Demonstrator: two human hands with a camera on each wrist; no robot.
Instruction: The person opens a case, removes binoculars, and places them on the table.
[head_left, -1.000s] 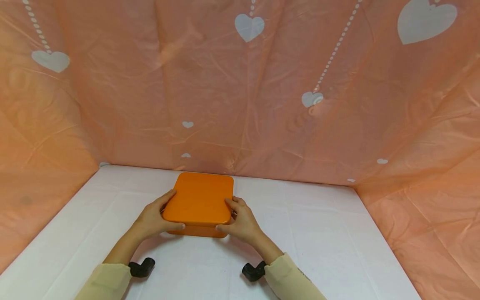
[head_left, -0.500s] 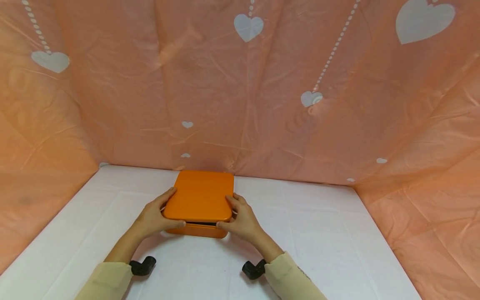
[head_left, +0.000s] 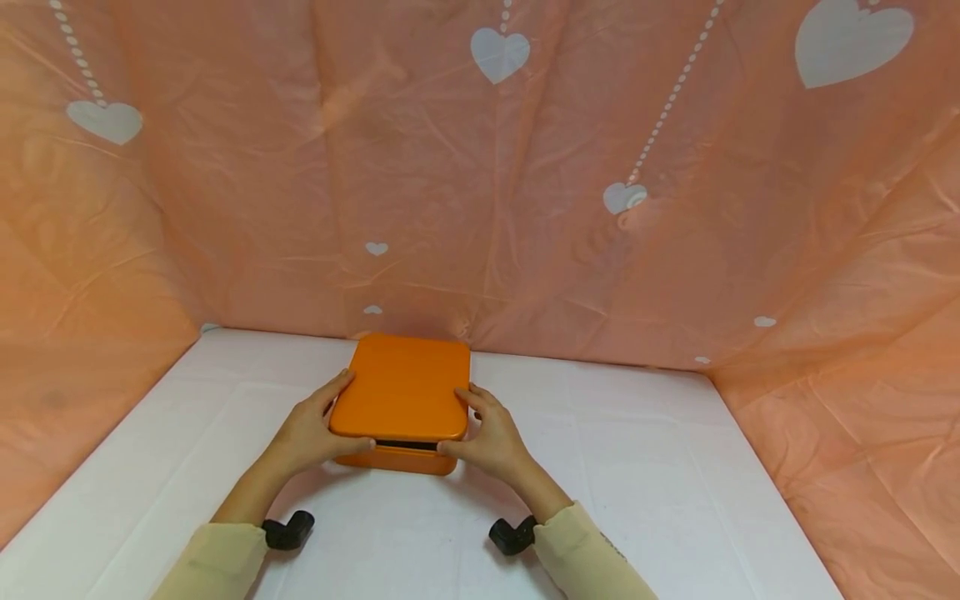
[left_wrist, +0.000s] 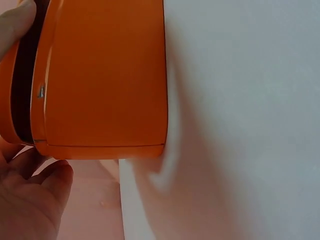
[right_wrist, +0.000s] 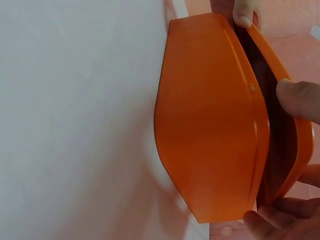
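Observation:
An orange metal box (head_left: 405, 460) with rounded corners stands on the table, its orange lid (head_left: 408, 387) raised at the near edge. A dark gap shows between lid and box in all views; the inside is too dark to make out. My left hand (head_left: 307, 433) holds the lid's left near corner, thumb at the front edge and fingers along the side. At the right near corner my right hand (head_left: 491, 437) grips the lid the same way. In the right wrist view the right thumb (right_wrist: 297, 97) presses under the lid's rim, and fingers (right_wrist: 280, 215) lie near the box's side.
A white cloth (head_left: 637, 483) covers the table. Behind the box hangs a peach curtain (head_left: 562, 275) with white hearts, which also closes in both sides. Black curved wrist pieces (head_left: 288, 531) stick out at both sleeves, low over the table.
The lid lay closed on the box a second ago. Both hands have since raised its near edge, and the dark gap at the front has opened and widened slightly.

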